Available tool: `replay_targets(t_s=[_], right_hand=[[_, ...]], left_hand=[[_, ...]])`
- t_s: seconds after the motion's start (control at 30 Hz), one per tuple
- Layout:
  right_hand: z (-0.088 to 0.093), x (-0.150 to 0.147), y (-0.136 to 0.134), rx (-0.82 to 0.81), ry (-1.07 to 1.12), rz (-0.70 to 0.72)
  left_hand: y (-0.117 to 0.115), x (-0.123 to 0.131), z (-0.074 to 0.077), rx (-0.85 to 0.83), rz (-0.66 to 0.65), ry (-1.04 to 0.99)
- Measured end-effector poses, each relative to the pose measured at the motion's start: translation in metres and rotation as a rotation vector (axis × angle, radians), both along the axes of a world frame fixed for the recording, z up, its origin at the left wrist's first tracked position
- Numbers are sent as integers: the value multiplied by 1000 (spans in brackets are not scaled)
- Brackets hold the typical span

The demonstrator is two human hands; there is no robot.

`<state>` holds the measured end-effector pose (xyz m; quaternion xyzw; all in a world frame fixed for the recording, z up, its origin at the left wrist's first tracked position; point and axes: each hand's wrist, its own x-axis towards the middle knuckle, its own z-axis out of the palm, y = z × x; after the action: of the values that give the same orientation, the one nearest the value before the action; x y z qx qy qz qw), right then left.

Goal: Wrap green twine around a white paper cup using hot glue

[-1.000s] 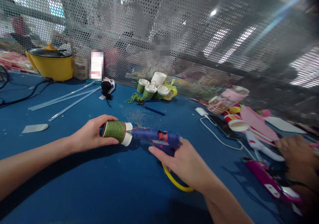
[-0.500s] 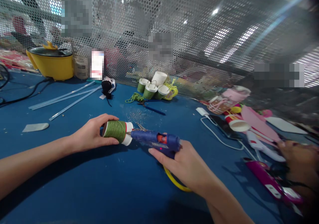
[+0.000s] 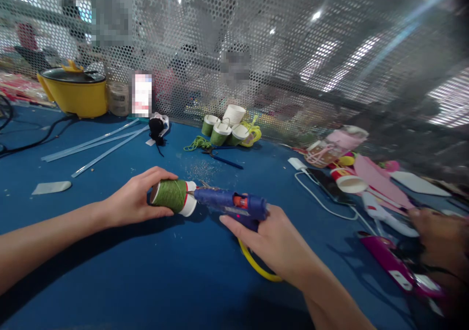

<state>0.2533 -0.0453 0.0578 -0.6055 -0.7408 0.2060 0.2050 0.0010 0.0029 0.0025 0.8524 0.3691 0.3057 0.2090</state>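
My left hand (image 3: pixel 141 198) is wrapped round a paper cup (image 3: pixel 172 195) lying on its side in the air just over the table. Green yarn covers most of its wall, leaving a white band at one end with a thin red line beside it. In my right hand (image 3: pixel 269 242) is a blue hot glue gun (image 3: pixel 230 204), its red light on. The nozzle touches or nearly touches the cup at the edge of the yarn; I cannot tell which. A yellow cable (image 3: pixel 256 266) curves below the glue gun.
Behind stand several small yarn-wrapped cups (image 3: pixel 221 133), with pliers (image 3: pixel 225 160) in front. Clear glue sticks (image 3: pixel 106 146) lie at left near a yellow electric pot (image 3: pixel 78 95). At right are a phone (image 3: pixel 328 186), a purple power strip (image 3: pixel 384 261) and another person's hand (image 3: pixel 436 227).
The glue gun and my right hand have shifted very slightly to the right. The cup has turned or tilted a little in my left hand.
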Motion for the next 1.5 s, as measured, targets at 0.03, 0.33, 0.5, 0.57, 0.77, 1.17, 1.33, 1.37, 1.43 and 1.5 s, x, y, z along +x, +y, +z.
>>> replay_targets(t_s=[0.03,0.33,0.5,0.57,0.77,1.17,1.33,1.37,1.43,1.5], right_hand=[[0,0,0,2,2,1],[-1,0,2,29,6,-4],[1,-1,3,22,10,19],[2,-1,4,23,4,24],[2,0,1,35,-2,20],[5,-2,2,47,-4,44],[5,-3,3,29,-9,26],[5,-3,2,24,-9,22],[5,-2,2,11,-12,15],[5,-2,1,-2,-21,5]], left_hand=[[0,0,0,6,-4,-1],[-2,-2,-4,69,-85,-29],[-2,-3,-5,96,-131,-16],[-2,-3,-5,99,-141,-8],[-1,-3,-4,90,-133,-4],[-1,-4,-7,130,-173,-16],[-2,-5,-5,167,-223,29],[-2,-5,-5,172,-225,30],[-1,-5,-5,171,-217,20],[-1,-4,-6,156,-193,-2]])
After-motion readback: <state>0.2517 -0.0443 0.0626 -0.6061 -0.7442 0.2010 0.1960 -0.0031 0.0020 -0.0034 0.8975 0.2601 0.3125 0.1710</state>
